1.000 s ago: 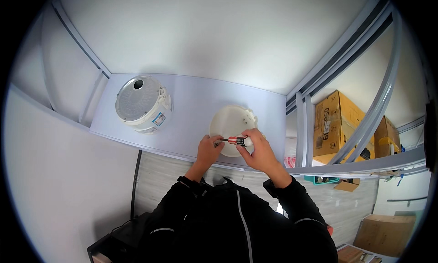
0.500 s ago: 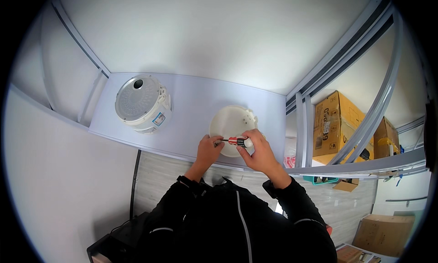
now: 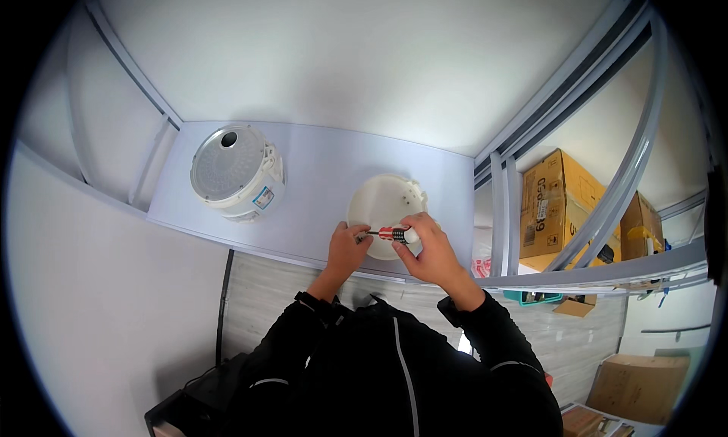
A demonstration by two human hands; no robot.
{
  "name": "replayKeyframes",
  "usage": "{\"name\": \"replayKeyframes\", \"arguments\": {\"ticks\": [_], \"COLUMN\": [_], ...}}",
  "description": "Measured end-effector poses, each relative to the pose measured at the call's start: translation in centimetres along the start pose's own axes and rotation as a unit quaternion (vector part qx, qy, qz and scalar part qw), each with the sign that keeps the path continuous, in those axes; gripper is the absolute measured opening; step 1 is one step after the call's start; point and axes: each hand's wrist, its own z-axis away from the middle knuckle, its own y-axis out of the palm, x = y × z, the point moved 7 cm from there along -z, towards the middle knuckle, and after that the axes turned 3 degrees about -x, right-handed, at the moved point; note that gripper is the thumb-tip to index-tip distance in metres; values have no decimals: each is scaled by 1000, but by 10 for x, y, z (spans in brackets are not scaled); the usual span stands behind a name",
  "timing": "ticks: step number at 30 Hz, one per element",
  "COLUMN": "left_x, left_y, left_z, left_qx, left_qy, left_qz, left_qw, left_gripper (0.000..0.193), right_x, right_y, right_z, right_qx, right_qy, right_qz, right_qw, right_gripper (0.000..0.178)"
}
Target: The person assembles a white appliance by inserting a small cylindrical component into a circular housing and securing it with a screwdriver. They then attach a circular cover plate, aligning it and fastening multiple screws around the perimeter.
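My right hand is closed around the handle of a screwdriver, red, black and white, held nearly level with its shaft pointing left. At the shaft's tip, my left hand pinches something small that its fingers mostly hide. Beneath both hands lies a round white plastic cover, shallow like a bowl, with small dark holes near its right side and a notched rim. On the left of the table, a white drum-shaped appliance body shows a grey disc with a dark round hole on top.
The pale table meets a white wall at the back. At its right end rises a grey metal frame, with cardboard boxes beyond. A teal bin sits lower down, and a dark object stands at the lower left.
Almost nothing differs. The screwdriver's handle looks slightly turned in my right hand, while its tip stays at my left fingers.
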Motion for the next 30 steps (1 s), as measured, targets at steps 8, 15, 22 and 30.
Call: {"name": "replayKeyframes", "arguments": {"ticks": [8, 15, 22, 30], "left_x": [2, -3, -1, -4], "left_y": [2, 0, 1, 2], "left_z": [1, 2, 4, 5], "left_qx": [-6, 1, -20, -35], "left_qy": [0, -25, -1, -10], "left_qz": [3, 6, -4, -10], "left_qw": [1000, 1000, 1000, 999], "left_gripper": [31, 29, 27, 25], "right_x": [3, 13, 23, 30], "right_y": [1, 3, 6, 15], "right_z": [-2, -3, -8, -14], "right_qx": [1, -38, -62, 3], "right_qy": [-7, -41, -54, 52], "right_qz": [15, 150, 194, 309], "right_qw": [1000, 987, 978, 950], "right_gripper": [42, 42, 40, 46]}}
